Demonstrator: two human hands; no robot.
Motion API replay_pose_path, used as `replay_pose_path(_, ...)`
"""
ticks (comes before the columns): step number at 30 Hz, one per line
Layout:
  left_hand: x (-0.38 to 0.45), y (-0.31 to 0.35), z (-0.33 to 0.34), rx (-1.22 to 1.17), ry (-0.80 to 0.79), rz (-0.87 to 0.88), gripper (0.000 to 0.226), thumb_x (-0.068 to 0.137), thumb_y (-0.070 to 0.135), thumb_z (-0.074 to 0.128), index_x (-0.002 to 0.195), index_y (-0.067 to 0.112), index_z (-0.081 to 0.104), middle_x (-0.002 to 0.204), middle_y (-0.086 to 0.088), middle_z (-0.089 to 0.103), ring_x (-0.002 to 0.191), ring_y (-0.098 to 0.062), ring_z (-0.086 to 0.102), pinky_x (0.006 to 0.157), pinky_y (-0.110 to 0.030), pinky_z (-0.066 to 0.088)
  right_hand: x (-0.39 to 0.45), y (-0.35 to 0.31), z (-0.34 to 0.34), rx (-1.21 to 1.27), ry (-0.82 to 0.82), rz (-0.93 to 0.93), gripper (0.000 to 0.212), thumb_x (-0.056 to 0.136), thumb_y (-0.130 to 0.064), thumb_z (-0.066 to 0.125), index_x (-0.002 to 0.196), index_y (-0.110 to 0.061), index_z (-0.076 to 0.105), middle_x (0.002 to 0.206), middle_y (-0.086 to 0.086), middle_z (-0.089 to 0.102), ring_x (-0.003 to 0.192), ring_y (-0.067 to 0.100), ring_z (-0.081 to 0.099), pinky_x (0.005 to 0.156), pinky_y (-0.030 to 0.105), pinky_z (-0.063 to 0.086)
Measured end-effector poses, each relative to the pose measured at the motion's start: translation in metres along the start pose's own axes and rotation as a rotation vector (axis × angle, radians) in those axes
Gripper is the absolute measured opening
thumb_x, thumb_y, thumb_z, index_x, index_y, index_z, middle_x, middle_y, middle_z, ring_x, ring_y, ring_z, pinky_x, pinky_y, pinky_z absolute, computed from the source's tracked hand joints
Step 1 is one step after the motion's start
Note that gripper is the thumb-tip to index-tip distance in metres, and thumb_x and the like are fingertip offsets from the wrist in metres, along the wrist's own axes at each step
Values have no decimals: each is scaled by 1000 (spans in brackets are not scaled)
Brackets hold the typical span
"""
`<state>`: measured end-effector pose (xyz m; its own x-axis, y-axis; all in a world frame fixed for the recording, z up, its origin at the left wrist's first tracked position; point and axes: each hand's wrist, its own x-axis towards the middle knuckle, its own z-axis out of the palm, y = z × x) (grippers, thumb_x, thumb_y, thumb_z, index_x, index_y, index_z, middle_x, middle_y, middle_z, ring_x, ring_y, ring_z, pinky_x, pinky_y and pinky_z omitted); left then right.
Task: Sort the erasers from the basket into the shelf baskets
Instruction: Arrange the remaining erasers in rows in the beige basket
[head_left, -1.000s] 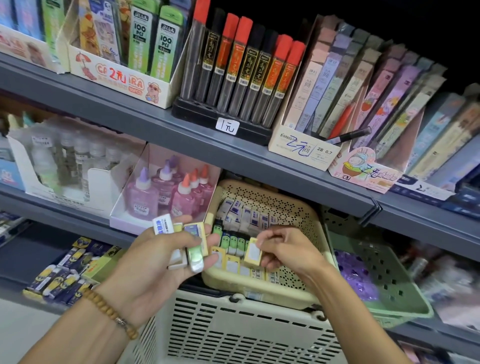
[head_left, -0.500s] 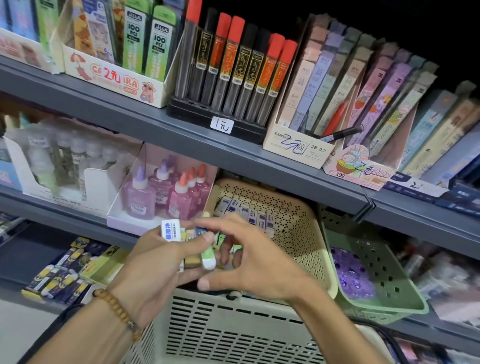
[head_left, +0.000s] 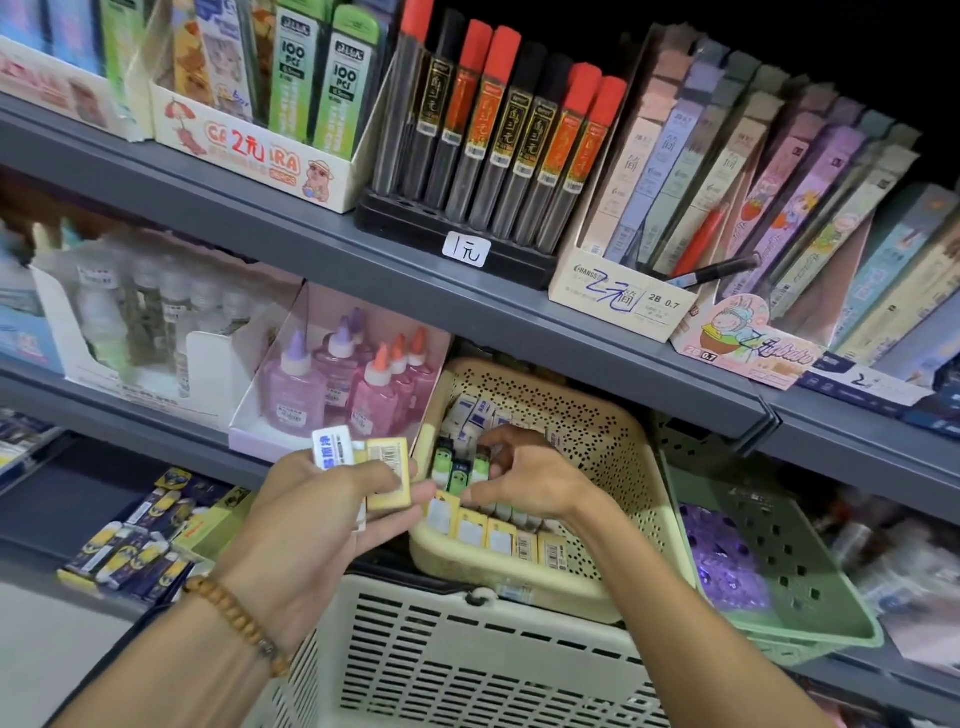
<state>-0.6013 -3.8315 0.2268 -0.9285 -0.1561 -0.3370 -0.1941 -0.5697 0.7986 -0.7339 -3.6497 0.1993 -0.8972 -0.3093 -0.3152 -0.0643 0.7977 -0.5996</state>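
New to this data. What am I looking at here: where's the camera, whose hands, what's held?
There is no robot: a person works with bare hands, and the single camera sits on their head, looking forward and down at a shop shelf. The left hand grips a small stack of erasers: a white and blue eraser and a yellow eraser. The right hand reaches into the cream shelf basket, its fingers curled at the row of green erasers; whether it pinches one is unclear. Below, a white slotted basket shows. To the right sits a green basket; to the left, pink glue bottles.
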Motion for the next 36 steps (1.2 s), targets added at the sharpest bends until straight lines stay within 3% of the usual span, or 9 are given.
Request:
replay_pose_path(3, 0, 1, -1, 20, -2, 6, 21, 87, -14, 52, 106, -11, 59, 95, -24, 72, 82, -32, 74, 69, -36, 61, 12, -3, 4, -6, -61, 17, 73, 74, -34, 82, 139, -26, 48, 100, -6, 63, 89, 7, 59, 65, 16, 43)
replay_pose_path(7, -1, 2, -1, 77, -1, -2, 27, 84, -14, 59, 108, -4, 63, 92, -24, 73, 82, -33, 73, 72, -38, 61, 8, -5, 4, -24, -33, -17, 62, 81, -38, 77, 137, -24, 53, 108, -7, 66, 103, 9, 61, 92, 23, 46)
replay_pose_path(9, -1, 1, 1, 73, 19, -5, 31, 81, -16, 63, 108, -2, 61, 93, -24, 73, 79, -34, 73, 70, -38, 61, -4, -11, 2, 4, 72, -53, 40, 89, -38, 69, 126, -25, 61, 105, -8, 67, 94, 8, 61, 81, 21, 47)
replay_pose_path(12, -1, -1, 3, 92, 14, -2, 32, 80, -14, 66, 108, 1, 60, 89, -21, 74, 76, -32, 74, 69, -36, 61, -30, -30, 2, 393, 57, -178, 20, 94, -35, 62, 106, -22, 71, 92, -3, 74, 73, 8, 63, 65, 22, 50)
replay_pose_path(17, -2, -5, 5, 110, -36, -9, 29, 82, -3, 69, 109, 2, 60, 91, -19, 74, 82, -31, 74, 69, -37, 61, -61, -47, 5, 489, -121, -335, 5, 90, -13, 69, 92, -11, 73, 78, 6, 69, 63, 15, 61, 55, 23, 50)
replay_pose_path(21, -2, -7, 8, 5, -39, -109, 21, 86, 11, 66, 106, 1, 65, 82, -12, 73, 76, -25, 73, 60, -32, 58, -65, -24, -22, 570, 78, -179, 12, 93, -11, 64, 96, -12, 75, 77, 4, 71, 61, 9, 58, 55, 20, 49)
replay_pose_path(27, -7, -4, 9, -86, -78, -221, 45, 62, 27, 72, 101, 5, 67, 82, -9, 69, 65, -19, 59, 54, -29, 48, -67, 20, -31, 227, -5, 96, 13, 93, -11, 64, 89, -15, 76, 80, 1, 73, 59, 3, 62, 59, 16, 51)
replay_pose_path(30, -7, -3, 10, -180, -110, -231, 36, 67, 21, 70, 97, 2, 64, 84, -12, 60, 65, -19, 56, 61, -30, 44, -62, 23, -18, 175, -19, 117, 12, 90, -8, 67, 83, -12, 76, 74, 3, 71, 56, 6, 61, 61, 21, 56)
replay_pose_path(36, -8, 0, 10, -245, -110, -217, 10, 66, 15, 65, 68, 5, 67, 86, -20, 63, 78, -29, 60, 71, -38, 48, -75, -1, -17, 189, 176, -150, 11, 92, -26, 66, 92, -22, 76, 89, -18, 70, 60, -9, 56, 62, 15, 45)
